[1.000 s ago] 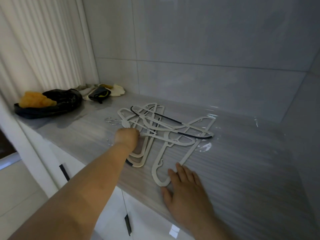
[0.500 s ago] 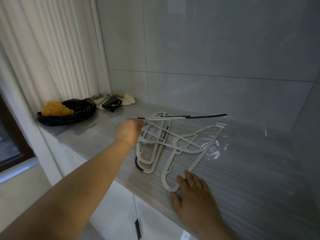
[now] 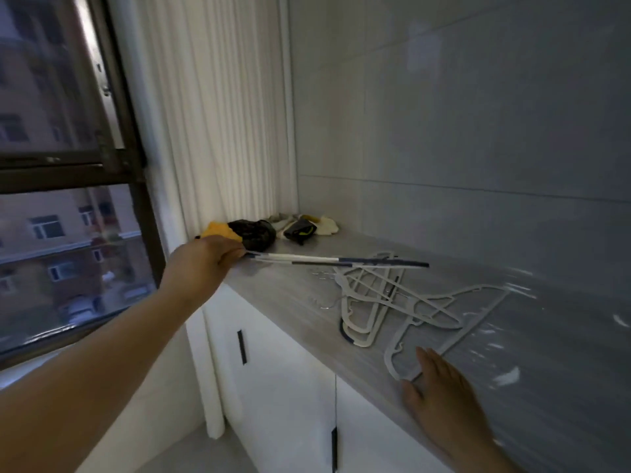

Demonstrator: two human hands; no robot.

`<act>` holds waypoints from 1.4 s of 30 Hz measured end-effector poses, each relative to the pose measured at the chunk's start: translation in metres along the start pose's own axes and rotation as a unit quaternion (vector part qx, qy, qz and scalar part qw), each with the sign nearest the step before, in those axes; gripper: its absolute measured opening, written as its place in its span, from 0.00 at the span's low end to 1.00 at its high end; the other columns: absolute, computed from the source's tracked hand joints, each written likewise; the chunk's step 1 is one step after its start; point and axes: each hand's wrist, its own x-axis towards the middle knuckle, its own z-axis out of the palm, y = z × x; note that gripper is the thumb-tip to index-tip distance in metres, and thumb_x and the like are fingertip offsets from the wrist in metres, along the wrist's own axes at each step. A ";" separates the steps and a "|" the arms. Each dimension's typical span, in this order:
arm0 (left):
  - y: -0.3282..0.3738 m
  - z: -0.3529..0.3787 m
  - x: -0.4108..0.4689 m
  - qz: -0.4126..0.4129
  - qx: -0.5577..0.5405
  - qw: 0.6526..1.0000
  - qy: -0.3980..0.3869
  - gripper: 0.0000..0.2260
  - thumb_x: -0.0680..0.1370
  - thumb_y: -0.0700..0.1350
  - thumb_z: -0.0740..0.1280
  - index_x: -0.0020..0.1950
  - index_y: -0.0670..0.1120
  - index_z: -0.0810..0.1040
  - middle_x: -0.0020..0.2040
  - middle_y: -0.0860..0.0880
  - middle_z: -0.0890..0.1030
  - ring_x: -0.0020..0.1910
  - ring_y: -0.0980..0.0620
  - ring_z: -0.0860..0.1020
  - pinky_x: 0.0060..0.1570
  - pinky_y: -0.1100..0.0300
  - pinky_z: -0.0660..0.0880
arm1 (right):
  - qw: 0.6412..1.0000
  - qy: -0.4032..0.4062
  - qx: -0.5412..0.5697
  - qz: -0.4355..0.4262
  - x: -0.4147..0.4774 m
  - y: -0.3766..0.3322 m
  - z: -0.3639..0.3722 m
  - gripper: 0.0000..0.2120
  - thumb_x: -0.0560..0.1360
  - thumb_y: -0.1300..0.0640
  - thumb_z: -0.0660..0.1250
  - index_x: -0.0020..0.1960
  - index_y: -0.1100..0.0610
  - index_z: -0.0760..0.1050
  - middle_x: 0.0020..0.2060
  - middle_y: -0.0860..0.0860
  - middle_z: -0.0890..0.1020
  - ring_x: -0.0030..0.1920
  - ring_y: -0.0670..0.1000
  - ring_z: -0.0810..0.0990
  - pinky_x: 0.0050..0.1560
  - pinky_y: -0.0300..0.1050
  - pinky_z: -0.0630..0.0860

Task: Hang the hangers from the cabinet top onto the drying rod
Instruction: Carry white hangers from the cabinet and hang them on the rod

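Here, left hand (image 3: 205,257) grips one hanger (image 3: 336,261) edge-on at frame centre, above the cabinet top (image 3: 290,291). Right hand (image 3: 444,401), fingers straight, presses flat at lower right, touching the remaining hangers (image 3: 392,302).

Lifted hanger (image 3: 338,260): white with dark blue ends, seen edge-on and nearly level, held clear above the cabinet top (image 3: 293,295) with one end gripped in the left hand (image 3: 205,257). Remaining hangers (image 3: 372,295): white, thin-framed, lying flat in an overlapping pile on the grey streaked surface, one spread nearest the front edge.
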 end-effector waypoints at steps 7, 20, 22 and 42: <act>-0.031 -0.110 -0.051 -0.045 0.140 0.981 -0.127 0.13 0.80 0.44 0.57 0.60 0.45 0.77 0.59 0.45 0.79 0.53 0.49 0.76 0.54 0.61 0.69 | 0.932 0.207 0.297 -0.020 -0.002 -0.058 -0.060 0.18 0.78 0.57 0.58 0.59 0.71 0.73 0.53 0.66 0.77 0.55 0.65 0.75 0.52 0.51 0.70; -0.085 -0.300 -0.189 -0.139 0.138 0.974 -0.114 0.10 0.77 0.40 0.63 0.55 0.41 0.80 0.56 0.43 0.80 0.54 0.48 0.77 0.58 0.58 0.70 | 0.771 -0.473 0.318 -0.286 -0.156 -0.310 -0.101 0.04 0.78 0.52 0.61 0.52 0.51 0.71 0.46 0.51 0.83 0.30 0.48 0.81 0.35 0.40 0.79; -0.094 -0.329 -0.213 -0.161 0.160 0.967 -0.116 0.10 0.77 0.41 0.62 0.56 0.41 0.79 0.58 0.44 0.79 0.55 0.47 0.76 0.58 0.59 0.69 | 0.759 -0.486 0.305 -0.309 -0.187 -0.341 -0.093 0.08 0.77 0.57 0.63 0.56 0.51 0.69 0.40 0.50 0.83 0.24 0.45 0.76 0.28 0.37 0.75; -0.141 -0.476 -0.401 -0.501 -0.119 0.853 0.087 0.07 0.75 0.42 0.67 0.44 0.37 0.80 0.31 0.49 0.76 0.32 0.55 0.77 0.29 0.70 0.73 | 0.759 -0.281 0.431 -0.399 -0.478 -0.550 -0.035 0.15 0.79 0.60 0.56 0.65 0.53 0.66 0.43 0.51 0.73 0.42 0.51 0.75 0.48 0.50 0.79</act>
